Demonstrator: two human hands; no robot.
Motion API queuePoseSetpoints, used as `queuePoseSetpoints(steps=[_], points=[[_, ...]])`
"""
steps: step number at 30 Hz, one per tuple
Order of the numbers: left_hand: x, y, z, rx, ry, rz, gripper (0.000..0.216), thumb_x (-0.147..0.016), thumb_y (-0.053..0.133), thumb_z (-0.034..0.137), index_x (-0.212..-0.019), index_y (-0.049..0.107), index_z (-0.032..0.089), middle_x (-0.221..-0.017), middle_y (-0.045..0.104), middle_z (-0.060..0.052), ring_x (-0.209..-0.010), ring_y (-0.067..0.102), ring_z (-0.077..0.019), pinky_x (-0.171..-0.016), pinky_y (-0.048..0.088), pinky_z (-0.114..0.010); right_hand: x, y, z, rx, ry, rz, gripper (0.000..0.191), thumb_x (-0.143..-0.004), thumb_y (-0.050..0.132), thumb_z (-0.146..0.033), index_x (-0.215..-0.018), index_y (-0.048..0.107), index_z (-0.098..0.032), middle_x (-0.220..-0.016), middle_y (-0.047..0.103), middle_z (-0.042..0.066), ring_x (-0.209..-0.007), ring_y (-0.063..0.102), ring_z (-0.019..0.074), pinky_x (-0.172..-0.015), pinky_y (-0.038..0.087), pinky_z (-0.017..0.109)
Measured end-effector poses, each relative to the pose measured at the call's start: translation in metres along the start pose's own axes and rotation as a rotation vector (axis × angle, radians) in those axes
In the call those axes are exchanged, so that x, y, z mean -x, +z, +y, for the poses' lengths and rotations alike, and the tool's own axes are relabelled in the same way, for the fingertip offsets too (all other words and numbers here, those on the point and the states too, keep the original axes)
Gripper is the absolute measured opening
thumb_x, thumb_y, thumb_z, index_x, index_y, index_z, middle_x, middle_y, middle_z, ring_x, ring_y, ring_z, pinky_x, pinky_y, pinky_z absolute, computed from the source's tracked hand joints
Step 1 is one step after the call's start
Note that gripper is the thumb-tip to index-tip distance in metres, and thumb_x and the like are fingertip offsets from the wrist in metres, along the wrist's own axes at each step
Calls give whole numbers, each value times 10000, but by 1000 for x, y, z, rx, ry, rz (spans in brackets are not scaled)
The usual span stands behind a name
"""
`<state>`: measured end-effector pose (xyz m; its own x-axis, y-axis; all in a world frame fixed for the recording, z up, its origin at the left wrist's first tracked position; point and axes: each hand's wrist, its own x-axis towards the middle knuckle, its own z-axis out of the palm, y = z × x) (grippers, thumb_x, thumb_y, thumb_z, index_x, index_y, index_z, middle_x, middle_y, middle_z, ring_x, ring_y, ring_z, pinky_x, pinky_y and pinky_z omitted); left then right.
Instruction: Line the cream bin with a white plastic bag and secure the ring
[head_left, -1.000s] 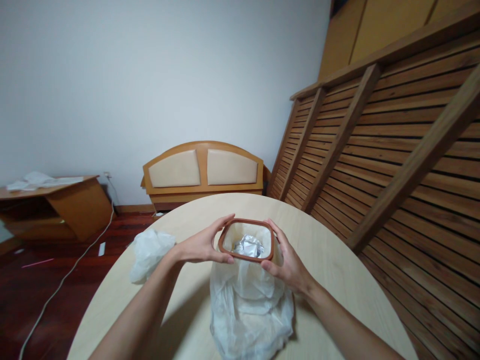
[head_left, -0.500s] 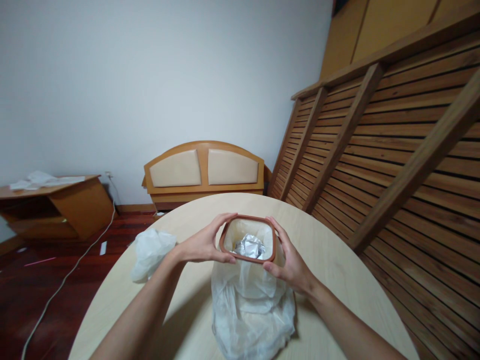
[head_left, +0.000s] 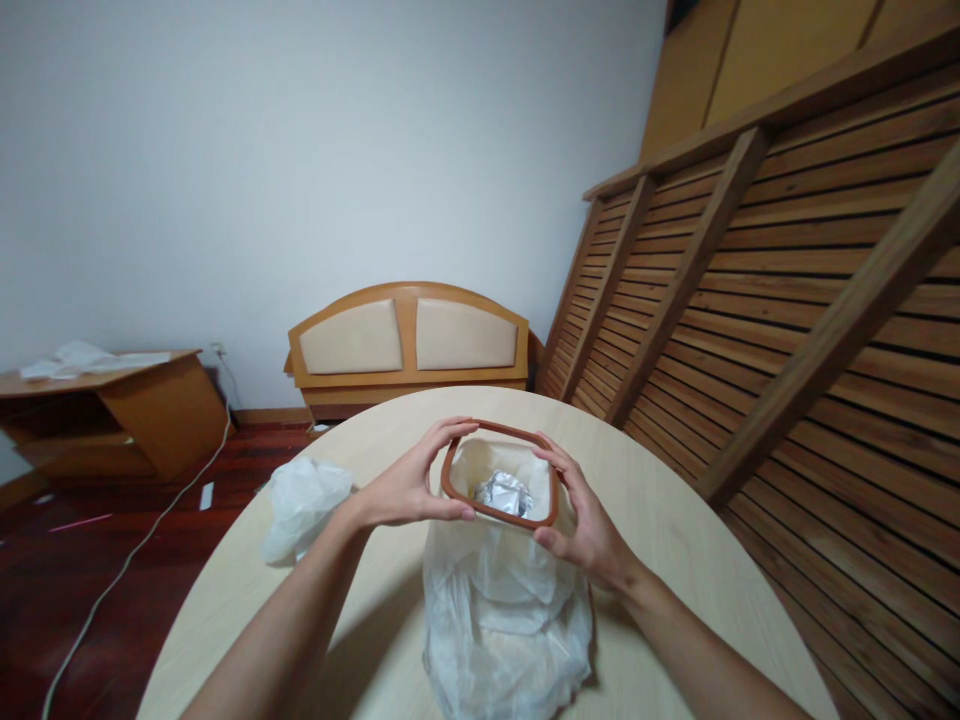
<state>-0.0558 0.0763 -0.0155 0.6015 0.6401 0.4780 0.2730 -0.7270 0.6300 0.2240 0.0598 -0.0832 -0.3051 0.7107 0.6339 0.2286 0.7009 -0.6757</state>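
A small bin lined with a white plastic bag [head_left: 502,610] stands on the round table, and the bag hangs loosely down its near side. Around the bin's mouth is a brown rim ring [head_left: 555,495], tilted so that its far left part sits higher. My left hand [head_left: 420,480] grips the ring's left side, thumb in front and fingers behind. On the right side my right hand [head_left: 581,510] grips the same ring, its thumb near the front corner. Crumpled silver foil [head_left: 504,493] lies inside the bin. Most of the bin's body is hidden by the bag.
A crumpled white plastic bag [head_left: 304,505] lies on the pale round table [head_left: 660,560], left of my left forearm. Beyond the table stands a padded wooden headboard [head_left: 409,340]. A slatted wooden panel [head_left: 750,330] leans at the right. A low cabinet [head_left: 165,410] stands at the left.
The brown ring has lifted slightly at its far left and tilted, and has shifted a little to the right. Both hands keep their grip on it.
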Motion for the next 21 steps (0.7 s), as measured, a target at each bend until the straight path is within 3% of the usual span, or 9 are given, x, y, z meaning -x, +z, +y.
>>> queuePoseSetpoints(steps=[5,8,11,13,15,18,21], points=[[1,5,-2,68,-38,5,991,-740,847,501,-1551,324,275,-1632,294,-166,-1486,342,-366,-1236,261,-567,-2,-4,-2,19,-33,35,593,-767,715,-702,-1125,533,-266,-1596,358,148,-1499,302,352,-1209,248,568],[3,7,-5,143,-105,-4,1153,-740,856,478,-1604,115,298,-1642,272,-190,-1494,336,-361,-1221,275,-585,-3,-6,-1,30,-46,44,581,-765,716,-700,-1101,531,-264,-1585,363,155,-1492,310,360,-1199,245,588],[5,6,-4,159,-181,-37,1187,-775,835,450,-1595,-7,292,-1587,366,-211,-1484,365,-326,-1213,280,-579,-3,-8,1,47,-45,52,583,-761,725,-692,-1107,528,-265,-1573,371,158,-1485,317,362,-1193,249,592],[4,3,1,113,-221,-51,1100,-794,820,438,-1570,58,271,-1519,456,-205,-1442,429,-305,-1199,306,-559,-4,-9,4,57,-42,67,588,-757,722,-700,-1103,526,-266,-1557,388,158,-1479,326,361,-1189,255,589],[2,1,7,33,-220,-32,957,-784,825,435,-1504,225,246,-1459,513,-184,-1386,485,-296,-1174,346,-528,-4,-11,8,65,-36,91,589,-752,711,-718,-1077,525,-264,-1546,399,160,-1476,329,364,-1186,259,587],[-1,-1,19,-72,-168,-10,561,-798,803,437,-1231,534,203,-1284,629,-123,-1226,586,-272,-1089,434,-460,-4,-14,15,83,-16,134,562,-753,697,-729,-1007,517,-261,-1531,411,164,-1469,337,369,-1178,262,588],[-4,1,30,-92,-162,-77,275,-856,743,415,-961,637,183,-1036,710,-62,-1002,653,-220,-957,499,-383,-5,-19,22,105,10,178,533,-758,700,-718,-950,505,-260,-1516,426,166,-1466,335,370,-1171,259,586]])
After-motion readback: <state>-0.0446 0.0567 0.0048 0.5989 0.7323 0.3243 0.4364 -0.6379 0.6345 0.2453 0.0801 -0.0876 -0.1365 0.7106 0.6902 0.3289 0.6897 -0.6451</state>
